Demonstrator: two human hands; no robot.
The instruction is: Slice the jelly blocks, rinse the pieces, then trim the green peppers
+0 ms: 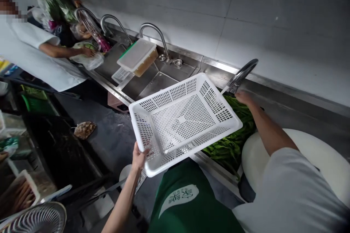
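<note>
My left hand [139, 157] grips the near corner of a white perforated plastic basket [182, 121], held up over the edge of a steel sink [164, 80]. The basket looks empty. My right hand [244, 98] reaches past the basket's far side to a curved steel tap [242, 74], fingers closed on or against its spout. Below the tap lie green leafy vegetables [232, 142] in the sink basin, partly hidden by the basket. I wear a green apron [188, 196].
A white round board or lid [314, 153] rests at the right. A lidded plastic box [138, 57] sits across the middle sink. Another person in white [32, 54] works at the far left sink with bags. A fan [35, 220] stands lower left.
</note>
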